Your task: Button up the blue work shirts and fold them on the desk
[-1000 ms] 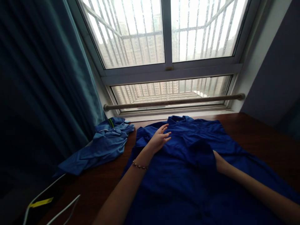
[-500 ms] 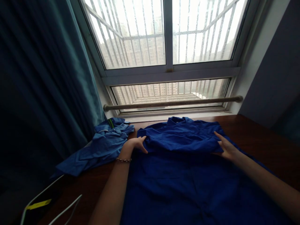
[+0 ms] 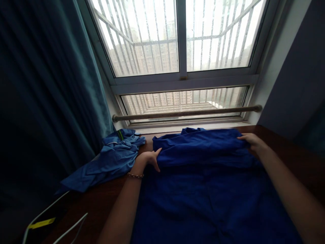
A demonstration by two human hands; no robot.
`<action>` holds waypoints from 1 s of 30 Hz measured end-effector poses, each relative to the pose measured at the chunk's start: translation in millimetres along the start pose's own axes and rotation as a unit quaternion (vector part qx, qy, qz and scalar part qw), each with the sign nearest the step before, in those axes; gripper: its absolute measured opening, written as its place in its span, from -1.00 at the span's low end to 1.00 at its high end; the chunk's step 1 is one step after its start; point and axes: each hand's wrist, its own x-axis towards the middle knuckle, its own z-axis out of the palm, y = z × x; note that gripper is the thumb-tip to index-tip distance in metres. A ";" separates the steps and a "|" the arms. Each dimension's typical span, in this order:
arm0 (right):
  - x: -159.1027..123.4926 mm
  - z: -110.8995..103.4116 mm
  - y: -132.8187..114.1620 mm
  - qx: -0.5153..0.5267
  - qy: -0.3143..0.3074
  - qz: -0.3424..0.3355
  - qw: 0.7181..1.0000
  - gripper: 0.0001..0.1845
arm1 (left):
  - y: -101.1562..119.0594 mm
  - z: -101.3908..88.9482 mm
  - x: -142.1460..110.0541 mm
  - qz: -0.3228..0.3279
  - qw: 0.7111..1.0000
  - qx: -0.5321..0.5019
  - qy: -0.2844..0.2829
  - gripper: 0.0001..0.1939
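A dark blue garment (image 3: pixel 210 200), apparently a collared shirt, lies spread over the brown table, its near part running out at the bottom of the view. Across its far end the cloth lies in a folded band, with a bit of raised collar (image 3: pixel 191 129) behind it. My left hand (image 3: pixel 151 158), a beaded bracelet at its wrist, rests against the left edge of the band with thumb and forefinger spread; its other fingers are hidden. At the far right corner, my right hand (image 3: pixel 251 140) pinches the cloth between thumb and fingers.
A crumpled lighter blue garment (image 3: pixel 111 157) lies on the left of the table (image 3: pixel 281 149), beside a hanging curtain (image 3: pixel 83 78). White cables (image 3: pixel 71 227) and a yellow tag (image 3: pixel 42 223) are at lower left. A rail (image 3: pixel 188 113) crosses the window behind.
My right hand has moved up and away to the far right corner, carrying the cloth's edge over the far end. The left hand has shifted slightly right and its thumb dips lower.
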 end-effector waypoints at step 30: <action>-9.3 52.7 63.5 -0.538 0.069 -0.272 0.795 -0.49 | 34.6 68.9 28.2 -0.034 0.961 0.128 0.243 -0.54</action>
